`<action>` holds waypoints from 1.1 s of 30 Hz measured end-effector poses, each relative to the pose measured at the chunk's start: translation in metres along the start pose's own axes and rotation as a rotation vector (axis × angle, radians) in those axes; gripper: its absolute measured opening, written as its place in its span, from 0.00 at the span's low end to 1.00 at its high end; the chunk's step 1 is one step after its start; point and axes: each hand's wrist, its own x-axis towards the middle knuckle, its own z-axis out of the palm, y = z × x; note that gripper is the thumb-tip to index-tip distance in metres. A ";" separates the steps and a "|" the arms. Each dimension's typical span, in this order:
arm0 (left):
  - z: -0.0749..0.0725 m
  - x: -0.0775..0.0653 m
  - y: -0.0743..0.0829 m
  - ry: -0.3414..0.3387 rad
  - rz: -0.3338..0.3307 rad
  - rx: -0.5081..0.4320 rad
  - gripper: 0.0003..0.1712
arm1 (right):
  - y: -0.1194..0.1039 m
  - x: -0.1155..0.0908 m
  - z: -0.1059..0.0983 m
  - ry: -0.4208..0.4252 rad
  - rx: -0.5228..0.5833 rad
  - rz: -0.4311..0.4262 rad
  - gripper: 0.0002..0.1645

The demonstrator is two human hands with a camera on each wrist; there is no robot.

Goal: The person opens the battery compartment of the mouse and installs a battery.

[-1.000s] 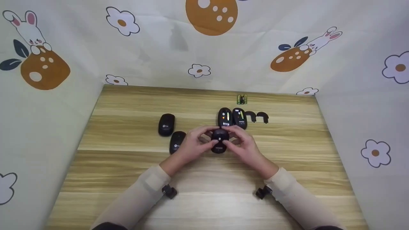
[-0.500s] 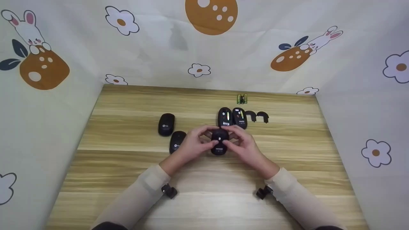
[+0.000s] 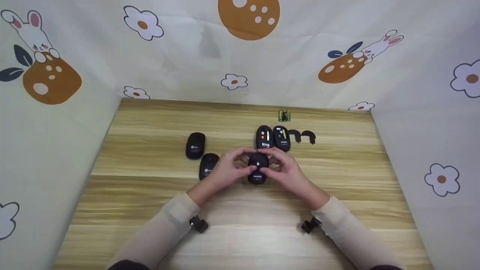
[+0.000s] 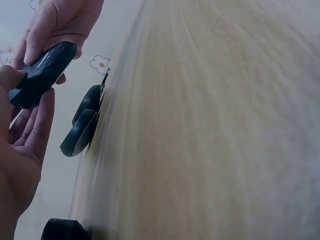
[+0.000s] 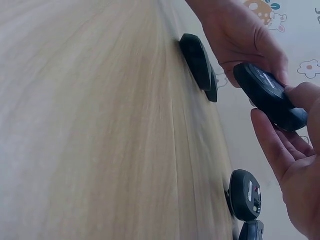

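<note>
A black computer mouse (image 3: 258,178) is held underside up between both hands, above the middle of the table. The left hand (image 3: 230,168) grips its left side, thumb on the underside and fingers round the far end. From the other side the right hand (image 3: 287,170) grips it the same way. In the left wrist view the mouse (image 4: 42,75) is raised off the table and tilted. The right wrist view shows the right thumb (image 5: 302,95) pressing on its underside. Just beyond the hands lie two upturned mice, one (image 3: 264,137) beside the other (image 3: 282,138), their battery compartments uncovered.
Two mice, one farther back (image 3: 195,145) and one (image 3: 208,166) by the left wrist, lie right side up. Curved black covers, one (image 3: 295,135) next to another (image 3: 308,137), lie right of the upturned mice. Small batteries (image 3: 284,116) sit near the back wall.
The held mouse has tilted so more of its underside shows, its near end coming slightly toward the person. Both hands keep their grip, nearly in place.
</note>
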 end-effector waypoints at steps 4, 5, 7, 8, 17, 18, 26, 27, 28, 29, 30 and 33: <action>0.000 0.000 0.001 -0.001 -0.009 0.017 0.29 | -0.001 0.000 -0.001 -0.007 0.006 0.010 0.34; 0.000 0.000 0.001 -0.001 -0.012 0.021 0.28 | -0.001 0.000 -0.001 -0.008 0.007 0.014 0.34; 0.000 0.000 0.001 0.000 -0.020 0.027 0.28 | -0.001 0.000 -0.001 -0.010 0.014 0.026 0.33; 0.000 0.000 0.002 -0.001 -0.023 0.028 0.28 | -0.001 0.000 -0.001 -0.011 0.017 0.032 0.33; 0.000 0.000 0.003 -0.007 -0.025 0.035 0.27 | -0.003 -0.001 -0.003 -0.011 0.014 0.075 0.30; 0.001 0.000 0.003 -0.007 -0.025 0.036 0.27 | -0.004 -0.001 -0.002 -0.010 0.013 0.077 0.30; 0.001 -0.001 0.004 -0.012 -0.050 0.028 0.28 | -0.006 -0.001 0.000 0.008 0.033 0.133 0.29; 0.001 -0.001 0.003 -0.014 -0.050 0.023 0.28 | -0.006 -0.001 0.000 0.009 0.031 0.139 0.29; 0.001 -0.001 0.003 -0.015 -0.051 0.019 0.28 | -0.006 -0.001 -0.001 0.010 0.031 0.144 0.29; 0.001 -0.001 0.003 -0.017 -0.051 0.019 0.29 | -0.006 -0.001 -0.001 0.011 0.029 0.149 0.30; 0.001 -0.001 0.003 -0.019 -0.052 0.021 0.29 | -0.006 -0.001 -0.001 0.011 0.027 0.152 0.30; 0.001 -0.001 0.003 -0.028 -0.052 0.027 0.29 | -0.006 0.000 -0.003 0.006 0.010 0.152 0.31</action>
